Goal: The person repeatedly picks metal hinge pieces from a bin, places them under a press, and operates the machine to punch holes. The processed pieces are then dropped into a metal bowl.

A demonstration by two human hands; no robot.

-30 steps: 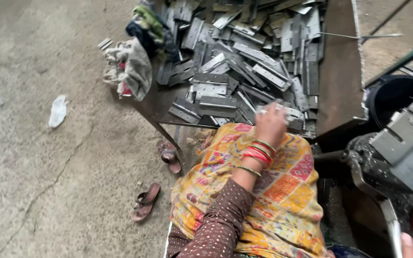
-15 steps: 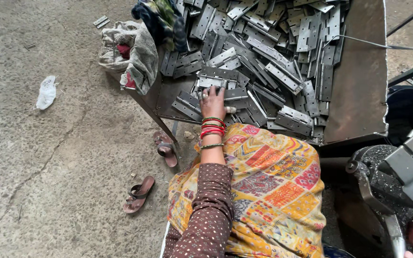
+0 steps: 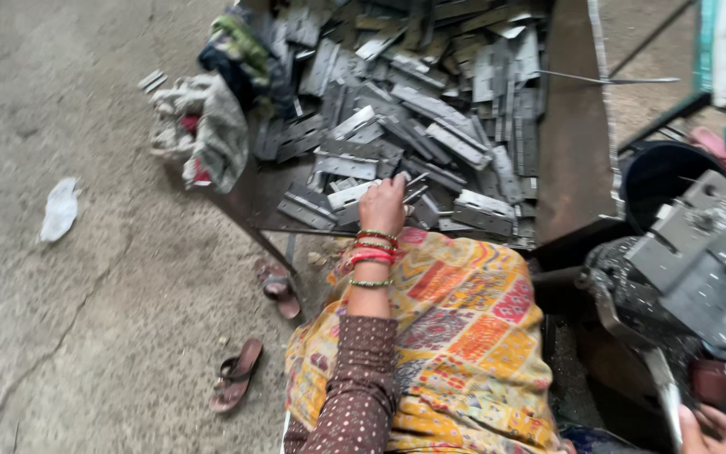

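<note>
Your left hand (image 3: 382, 204) closes its fingers over a metal hinge (image 3: 355, 195) at the near edge of the heap (image 3: 439, 109) beyond it; your right hand (image 3: 712, 429) grips a lever (image 3: 644, 361), most hinges still unsorted.

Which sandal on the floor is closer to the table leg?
The upper sandal, lying just beside the table leg. The other sandal lies lower down, farther out on the bare concrete floor.

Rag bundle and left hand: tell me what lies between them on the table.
Head view: between the rag bundle and the left hand lie flat grey metal pieces and some bare table.
</note>
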